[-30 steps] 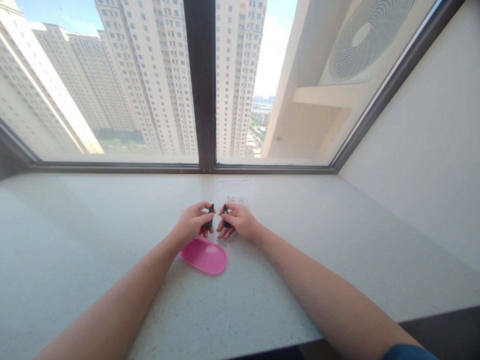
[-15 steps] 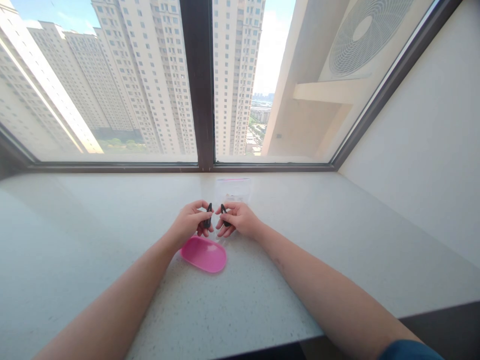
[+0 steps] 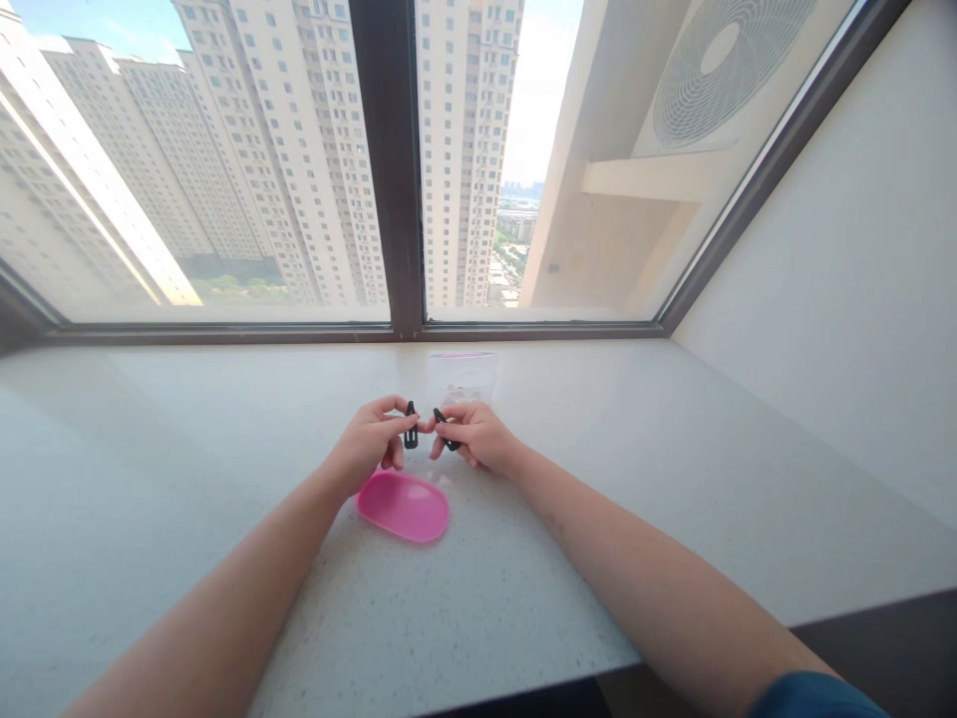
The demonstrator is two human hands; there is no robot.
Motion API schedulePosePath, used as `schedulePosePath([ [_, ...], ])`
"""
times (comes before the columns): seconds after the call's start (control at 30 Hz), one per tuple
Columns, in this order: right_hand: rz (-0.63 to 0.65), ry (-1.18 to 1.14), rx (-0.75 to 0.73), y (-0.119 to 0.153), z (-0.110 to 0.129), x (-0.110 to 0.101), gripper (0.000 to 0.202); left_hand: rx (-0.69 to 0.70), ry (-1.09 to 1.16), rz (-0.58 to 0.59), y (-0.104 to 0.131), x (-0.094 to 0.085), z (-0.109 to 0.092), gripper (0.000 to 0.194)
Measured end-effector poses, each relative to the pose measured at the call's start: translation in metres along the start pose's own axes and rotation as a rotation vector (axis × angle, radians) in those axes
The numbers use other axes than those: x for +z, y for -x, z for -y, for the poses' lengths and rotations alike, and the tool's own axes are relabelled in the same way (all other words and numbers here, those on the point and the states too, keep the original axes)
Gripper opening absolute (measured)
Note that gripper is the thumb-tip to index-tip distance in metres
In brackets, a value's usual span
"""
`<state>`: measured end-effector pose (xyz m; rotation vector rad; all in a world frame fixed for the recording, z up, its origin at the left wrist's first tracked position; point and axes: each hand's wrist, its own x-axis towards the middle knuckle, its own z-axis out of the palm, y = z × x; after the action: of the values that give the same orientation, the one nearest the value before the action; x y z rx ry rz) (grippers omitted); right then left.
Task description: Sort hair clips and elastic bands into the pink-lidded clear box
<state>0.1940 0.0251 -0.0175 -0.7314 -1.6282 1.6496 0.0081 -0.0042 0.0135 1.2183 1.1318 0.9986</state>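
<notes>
Between thumb and fingers, my left hand (image 3: 376,435) pinches a black snap hair clip (image 3: 411,427), held nearly upright with its slotted face showing. My right hand (image 3: 478,437) grips a second black hair clip (image 3: 447,431), tilted with its narrow end up and to the left. The two clips are side by side with a small gap between them. Just below my left hand lies a pink oval dish (image 3: 404,509) on the pale speckled sill. Behind my right hand is a clear zip bag (image 3: 464,369) with small contents I cannot make out.
The speckled stone sill (image 3: 464,618) runs back to a brown window frame (image 3: 224,335). A white wall (image 3: 837,299) closes off the right side. The sill's front edge shows at lower right, with a dark area below it.
My left hand has turned its clip so the slotted face shows, and has shifted slightly left. The right-hand clip leans more to the left. The whole view has moved a little.
</notes>
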Motion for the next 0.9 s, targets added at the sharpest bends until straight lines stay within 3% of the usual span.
schedulePosePath([
  [0.43,-0.024,-0.056,0.027,-0.0028,-0.0061,-0.0006,0.032,-0.144,0.103,0.007,0.0014,0.0017,-0.0033,0.018],
  [0.9,0.052,-0.017,-0.038,-0.0006,-0.0001,0.0016,0.027,-0.111,0.088,0.016,-0.0003,0.0008,0.0010,0.023],
])
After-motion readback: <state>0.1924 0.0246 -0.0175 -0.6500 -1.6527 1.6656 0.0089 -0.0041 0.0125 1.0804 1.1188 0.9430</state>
